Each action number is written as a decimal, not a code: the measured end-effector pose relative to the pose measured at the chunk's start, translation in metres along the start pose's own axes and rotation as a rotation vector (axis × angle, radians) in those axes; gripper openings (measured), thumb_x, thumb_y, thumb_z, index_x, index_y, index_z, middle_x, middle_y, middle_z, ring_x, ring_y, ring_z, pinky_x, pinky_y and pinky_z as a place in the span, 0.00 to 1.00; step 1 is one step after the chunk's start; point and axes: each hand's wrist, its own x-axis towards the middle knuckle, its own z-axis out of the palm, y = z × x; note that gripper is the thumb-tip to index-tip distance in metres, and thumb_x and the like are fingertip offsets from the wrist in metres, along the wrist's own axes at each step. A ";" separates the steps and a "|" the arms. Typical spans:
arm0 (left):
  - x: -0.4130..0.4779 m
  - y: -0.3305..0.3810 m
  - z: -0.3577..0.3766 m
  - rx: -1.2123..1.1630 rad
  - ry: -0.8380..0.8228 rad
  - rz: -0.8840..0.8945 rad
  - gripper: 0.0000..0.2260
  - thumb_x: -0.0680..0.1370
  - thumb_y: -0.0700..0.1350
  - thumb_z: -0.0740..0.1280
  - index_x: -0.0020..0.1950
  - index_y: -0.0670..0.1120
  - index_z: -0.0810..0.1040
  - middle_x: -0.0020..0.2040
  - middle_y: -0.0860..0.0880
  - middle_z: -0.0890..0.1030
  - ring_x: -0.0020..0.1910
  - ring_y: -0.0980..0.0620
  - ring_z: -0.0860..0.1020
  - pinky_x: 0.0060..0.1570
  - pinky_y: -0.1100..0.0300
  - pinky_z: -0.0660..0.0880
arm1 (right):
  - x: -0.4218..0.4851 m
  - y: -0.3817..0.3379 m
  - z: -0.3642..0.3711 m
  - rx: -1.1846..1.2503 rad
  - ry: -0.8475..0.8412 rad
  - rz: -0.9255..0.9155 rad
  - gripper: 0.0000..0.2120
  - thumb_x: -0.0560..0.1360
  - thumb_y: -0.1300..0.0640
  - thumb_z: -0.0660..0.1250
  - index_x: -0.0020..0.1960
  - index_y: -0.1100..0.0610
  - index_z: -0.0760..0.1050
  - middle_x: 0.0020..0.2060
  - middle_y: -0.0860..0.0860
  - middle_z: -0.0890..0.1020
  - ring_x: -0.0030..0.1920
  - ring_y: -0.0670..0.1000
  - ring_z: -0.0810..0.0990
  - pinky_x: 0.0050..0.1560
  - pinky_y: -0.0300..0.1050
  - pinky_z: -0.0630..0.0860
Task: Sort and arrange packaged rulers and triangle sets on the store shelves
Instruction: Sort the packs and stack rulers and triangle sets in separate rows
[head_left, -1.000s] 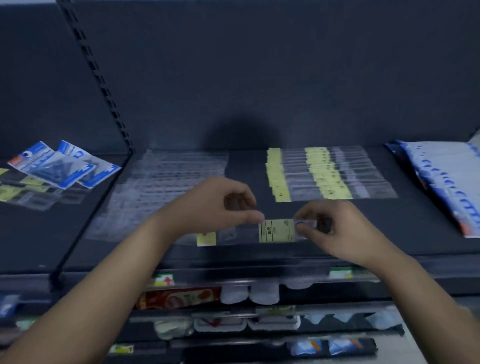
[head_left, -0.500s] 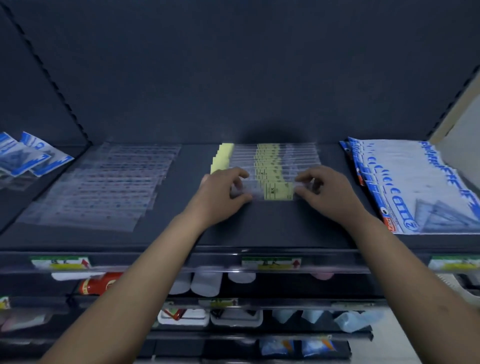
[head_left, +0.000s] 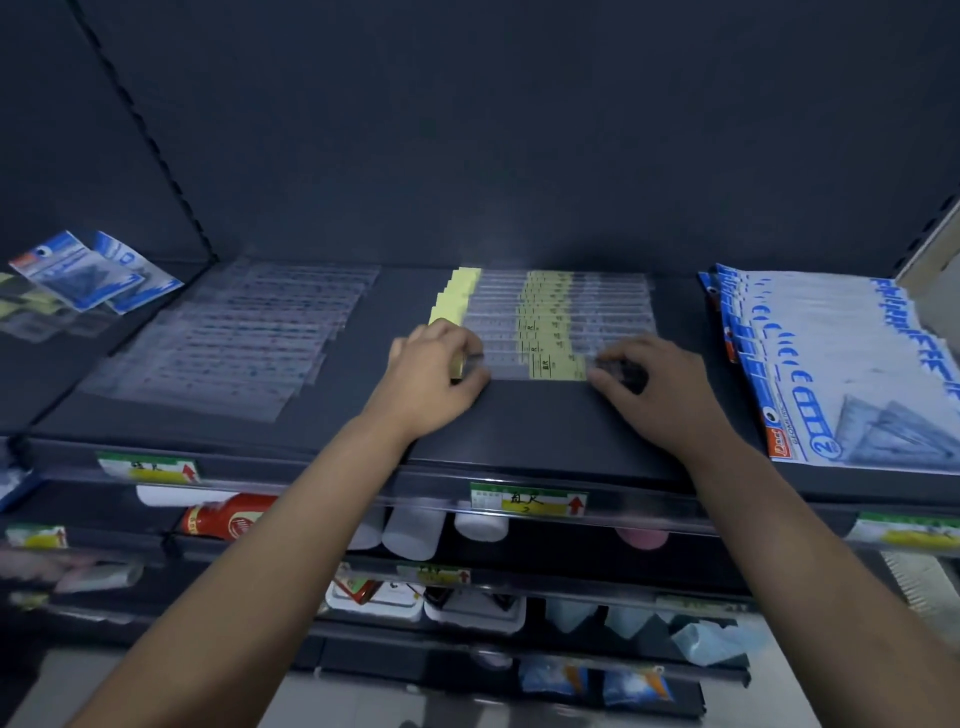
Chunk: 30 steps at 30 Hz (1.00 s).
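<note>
I laid ruler pack (head_left: 540, 366) at ruler row's (head_left: 561, 306) near end: one more sorted. Left hand (head_left: 436, 374), right hand (head_left: 654, 389) pinch its ends.

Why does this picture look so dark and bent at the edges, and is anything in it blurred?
Head view: the light is dim and bluish; the wide lens bows the front edge of the shelf; goods at the lower left are smeared; the left hand, right hand and yellow-labelled rulers are fairly sharp; the clear ruler packs give a faint sheen.
</note>
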 end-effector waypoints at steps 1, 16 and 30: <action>-0.001 0.000 0.000 -0.004 0.002 -0.015 0.08 0.77 0.51 0.66 0.53 0.51 0.77 0.56 0.53 0.75 0.58 0.51 0.70 0.53 0.63 0.54 | -0.001 0.001 0.000 0.000 -0.009 -0.004 0.12 0.73 0.47 0.69 0.52 0.53 0.80 0.51 0.49 0.81 0.53 0.50 0.78 0.61 0.58 0.69; -0.024 -0.028 -0.075 0.314 0.040 0.047 0.24 0.75 0.63 0.63 0.64 0.49 0.71 0.59 0.49 0.77 0.60 0.46 0.73 0.56 0.52 0.66 | 0.009 -0.044 0.000 -0.151 0.030 -0.103 0.20 0.70 0.52 0.73 0.57 0.61 0.78 0.57 0.59 0.80 0.57 0.61 0.78 0.59 0.57 0.73; -0.054 -0.213 -0.181 -0.023 -0.342 0.117 0.19 0.69 0.57 0.75 0.56 0.52 0.80 0.53 0.53 0.79 0.54 0.55 0.75 0.56 0.55 0.72 | 0.035 -0.241 0.145 0.002 -0.338 -0.143 0.29 0.65 0.31 0.67 0.61 0.45 0.74 0.54 0.37 0.74 0.54 0.38 0.70 0.55 0.33 0.65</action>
